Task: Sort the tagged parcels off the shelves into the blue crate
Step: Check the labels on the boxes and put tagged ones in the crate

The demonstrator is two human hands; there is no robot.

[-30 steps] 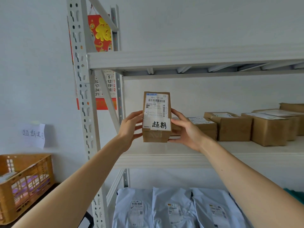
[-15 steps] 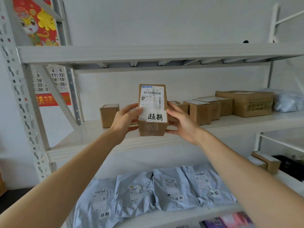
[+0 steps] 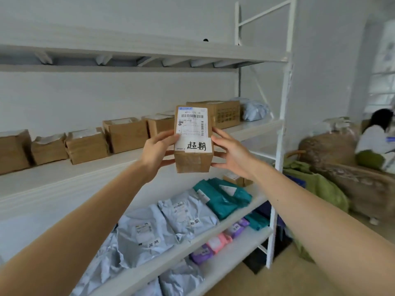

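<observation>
A small brown cardboard parcel (image 3: 194, 144) with a shipping label and a white handwritten tag is held upright in front of the shelves. My left hand (image 3: 157, 149) grips its left side and my right hand (image 3: 232, 152) grips its right side. Several more brown boxes (image 3: 126, 134) stand in a row on the middle shelf (image 3: 64, 174) behind it. Grey mailer bags (image 3: 147, 233) with the same kind of tag lie on the shelf below. A sliver of blue (image 3: 297, 181) shows beyond the right shelf post, behind my right forearm; I cannot tell what it is.
The white shelf post (image 3: 280, 146) stands right of the parcel. Teal bags (image 3: 222, 195) and pink and purple packets (image 3: 218, 242) fill the lower shelves. A green sack (image 3: 320, 189) and large woven sacks (image 3: 333, 150) sit on the floor at right, with a seated person (image 3: 376, 133) beyond.
My view has swung to the right along the shelves, from the left post and orange crate to the right post. The parcel stays held in both hands, centred in view.
</observation>
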